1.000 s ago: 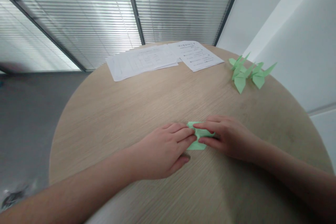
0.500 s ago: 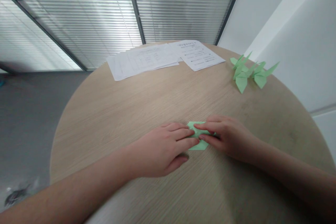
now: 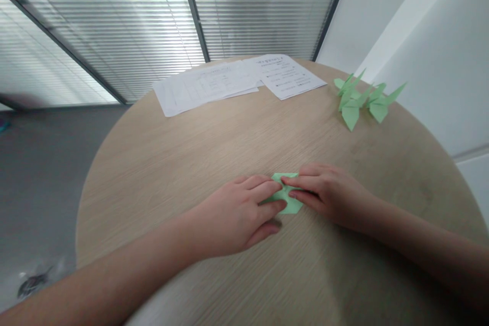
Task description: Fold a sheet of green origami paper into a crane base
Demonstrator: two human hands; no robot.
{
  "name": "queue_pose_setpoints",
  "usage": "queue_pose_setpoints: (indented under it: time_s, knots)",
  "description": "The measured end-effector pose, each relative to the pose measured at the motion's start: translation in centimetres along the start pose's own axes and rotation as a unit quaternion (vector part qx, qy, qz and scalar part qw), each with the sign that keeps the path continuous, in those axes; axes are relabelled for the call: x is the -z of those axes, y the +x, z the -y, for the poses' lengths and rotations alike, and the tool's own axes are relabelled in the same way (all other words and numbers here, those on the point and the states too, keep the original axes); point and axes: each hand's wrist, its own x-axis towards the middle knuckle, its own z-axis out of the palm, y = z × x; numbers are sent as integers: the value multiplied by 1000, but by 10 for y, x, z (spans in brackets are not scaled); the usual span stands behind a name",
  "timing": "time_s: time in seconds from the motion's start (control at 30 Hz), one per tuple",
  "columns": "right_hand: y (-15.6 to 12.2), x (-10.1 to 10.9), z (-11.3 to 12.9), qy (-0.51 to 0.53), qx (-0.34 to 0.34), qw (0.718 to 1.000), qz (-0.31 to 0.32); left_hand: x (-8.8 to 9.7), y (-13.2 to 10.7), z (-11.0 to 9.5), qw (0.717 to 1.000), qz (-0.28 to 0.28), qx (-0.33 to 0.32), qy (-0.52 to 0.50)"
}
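Observation:
A small folded sheet of green origami paper [image 3: 291,206] lies flat on the round wooden table [image 3: 183,153], partly covered by both hands. My left hand [image 3: 244,214] rests over its left side, fingers spread and stretched out, with the thumb on the wood just below. At the right side, my right hand [image 3: 328,191] has its forefinger and thumb closed in on the paper, a narrow gap between them. The paper's left and right ends are hidden under the fingers. Several green paper cranes [image 3: 350,112] stand at the table's far right.
Printed white sheets [image 3: 206,86] overlap along the far edge of the table, with another printed page [image 3: 292,79] at their right. Behind them are window blinds [image 3: 260,10]. A white wall [image 3: 431,61] borders the right side, and grey floor [image 3: 38,173] shows at left.
The fingers of my left hand have parted and shifted slightly on the paper, baring more of its middle. My right hand stays nearly in place. The whole view has shifted slightly.

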Motion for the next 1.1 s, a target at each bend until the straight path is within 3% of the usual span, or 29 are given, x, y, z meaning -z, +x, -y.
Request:
queue_pose_setpoints:
  time_s: [0.33, 0.47, 0.63, 0.73, 1.0, 1.1]
  knots:
    - [-2, -3, -2, -14, 11, 1000, -20, 9, -5, -12, 996, -17, -4, 92]
    - [-1, 0, 0, -13, 4, 1000, -7, 15, -8, -7, 994, -24, -11, 103]
    - [0, 4, 7, -30, -23, 999, -5, 18, -8, 13, 990, -73, 98, 70]
    - [-1, 5, 12, -55, -33, 998, -15, 14, -5, 20, 986, -71, 148, 22]
    - [-3, 11, 1, -15, -79, 995, -63, -1, 0, 17, 991, -47, 125, -2]
    - [-4, 13, -9, 21, -98, 994, -51, -4, 1, 19, 990, -57, 123, -24]
